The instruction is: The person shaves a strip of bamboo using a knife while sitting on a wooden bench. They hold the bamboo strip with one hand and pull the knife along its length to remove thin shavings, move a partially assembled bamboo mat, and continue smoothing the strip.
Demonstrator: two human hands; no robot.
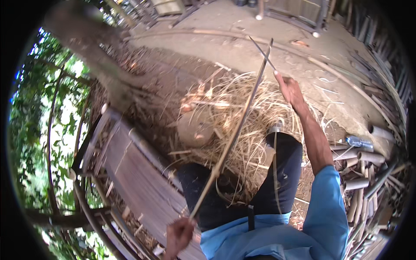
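My left hand is closed round the near end of a long, thin bamboo strip, low at the front left. The strip slants up and away to the right, over my lap and the ground. Far out at the upper right, my right hand grips a knife, its handle mostly hidden in my fingers. The narrow dark blade points up and left, crossing the strip close to its far end. Whether blade and strip touch, I cannot tell. Below them lies a heap of pale bamboo shavings.
A bamboo bench stands on my left, near a tree trunk. A rounded stone-like lump sits by the shavings. On the right are cut bamboo pieces and a plastic bottle. A long pole curves across the ground.
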